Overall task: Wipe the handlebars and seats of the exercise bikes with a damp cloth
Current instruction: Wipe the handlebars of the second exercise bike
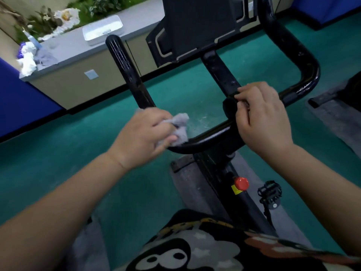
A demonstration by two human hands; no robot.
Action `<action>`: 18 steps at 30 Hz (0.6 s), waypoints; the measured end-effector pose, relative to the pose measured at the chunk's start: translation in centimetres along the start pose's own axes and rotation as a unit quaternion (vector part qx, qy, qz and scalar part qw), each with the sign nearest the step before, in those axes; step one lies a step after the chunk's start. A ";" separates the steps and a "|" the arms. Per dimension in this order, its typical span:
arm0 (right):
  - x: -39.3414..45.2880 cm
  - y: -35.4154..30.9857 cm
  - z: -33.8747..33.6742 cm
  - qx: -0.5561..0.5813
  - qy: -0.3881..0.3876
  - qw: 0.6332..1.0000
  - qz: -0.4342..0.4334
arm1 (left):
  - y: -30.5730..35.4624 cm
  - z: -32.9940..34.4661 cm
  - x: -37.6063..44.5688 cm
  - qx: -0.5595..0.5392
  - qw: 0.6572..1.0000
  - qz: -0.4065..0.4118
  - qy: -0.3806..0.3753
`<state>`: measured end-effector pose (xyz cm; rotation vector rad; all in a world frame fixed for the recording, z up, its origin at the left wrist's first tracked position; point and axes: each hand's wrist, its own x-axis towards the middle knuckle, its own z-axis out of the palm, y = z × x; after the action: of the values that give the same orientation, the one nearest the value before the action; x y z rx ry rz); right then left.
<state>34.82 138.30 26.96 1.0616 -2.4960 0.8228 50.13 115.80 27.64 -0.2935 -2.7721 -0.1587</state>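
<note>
A black exercise bike stands in front of me, its looped handlebar (304,61) spanning the middle of the view. My left hand (142,133) is closed on a crumpled grey cloth (180,128), pressed onto the bar's left bend where the upright left grip (127,69) meets the crossbar (211,136). My right hand (261,118) grips the centre of the handlebar near the black stem. The dark console screen (197,26) rises behind the bar. The seat is out of sight.
A grey counter (78,49) at the back left carries a white tray (102,30), a spray bottle, crumpled white and grey cloths and plants. The floor is green. A red knob (241,183) and a pedal (270,193) sit below the bar. A second machine's base (332,94) lies at right.
</note>
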 end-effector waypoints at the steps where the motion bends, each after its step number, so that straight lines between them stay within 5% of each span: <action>1: 0.0 -0.1 -0.1 -0.003 0.000 1.000 0.003 | -1.4 -0.4 0.2 -0.006 1.000 -0.011 0.010; 6: 0.0 -0.3 0.0 -0.021 0.005 1.000 0.020 | 3.4 1.7 1.2 -0.053 0.987 -0.110 0.101; 9: 0.1 -0.6 0.1 -0.020 0.004 0.999 0.027 | 5.8 3.2 0.4 -0.063 0.990 -0.059 0.112; 13: 0.1 -0.8 0.3 -0.023 0.000 0.999 0.048 | -0.5 2.2 0.0 -0.078 0.985 0.112 0.106; 18: 0.5 -0.9 0.3 -0.026 -0.007 0.998 0.063 | -10.4 -0.2 3.7 -0.034 0.991 0.043 0.121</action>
<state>35.15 137.32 27.35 0.9051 -2.6035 0.7808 44.45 106.37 28.36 -0.3844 -2.5132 -0.2504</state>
